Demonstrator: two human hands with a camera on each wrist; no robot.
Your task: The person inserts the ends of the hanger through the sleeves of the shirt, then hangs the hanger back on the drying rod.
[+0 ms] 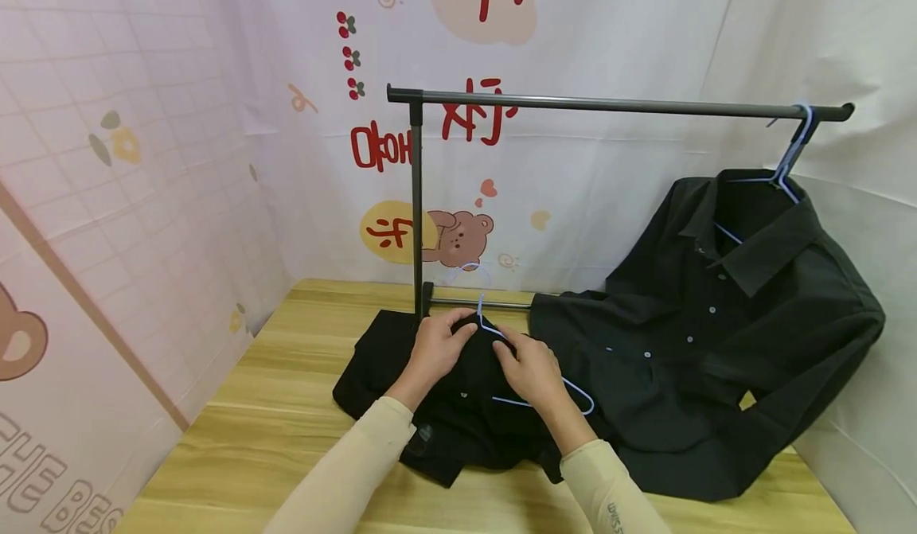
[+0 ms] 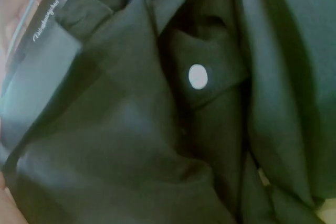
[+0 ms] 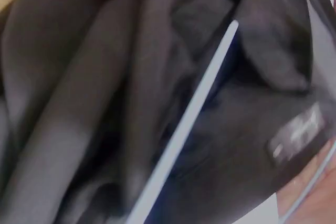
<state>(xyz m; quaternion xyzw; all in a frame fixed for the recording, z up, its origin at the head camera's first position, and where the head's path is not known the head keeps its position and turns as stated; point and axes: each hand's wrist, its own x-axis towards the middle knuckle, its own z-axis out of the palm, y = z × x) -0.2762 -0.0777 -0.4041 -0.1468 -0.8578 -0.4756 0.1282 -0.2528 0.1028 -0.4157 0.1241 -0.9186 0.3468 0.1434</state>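
Observation:
A black shirt (image 1: 494, 434) lies bunched on the table, with a white button and a collar label (image 2: 52, 17) showing in the left wrist view. A light blue hanger (image 1: 579, 395) is partly inside it: the hook rises from the collar, the right end lies outside on the cloth, and the left end is hidden. My left hand (image 1: 440, 348) pinches the collar left of the hook. My right hand (image 1: 532, 368) grips the collar's other side, close to the hanger's wire. The hanger's lower bar (image 3: 191, 108) crosses the cloth in the right wrist view.
Behind the hands stands a dark metal clothes rack (image 1: 602, 104). Another black shirt (image 1: 716, 343) hangs on a hanger (image 1: 791, 152) at its right end, its lower part spread on the wooden table (image 1: 251, 446). A printed white curtain (image 1: 609, 200) is behind.

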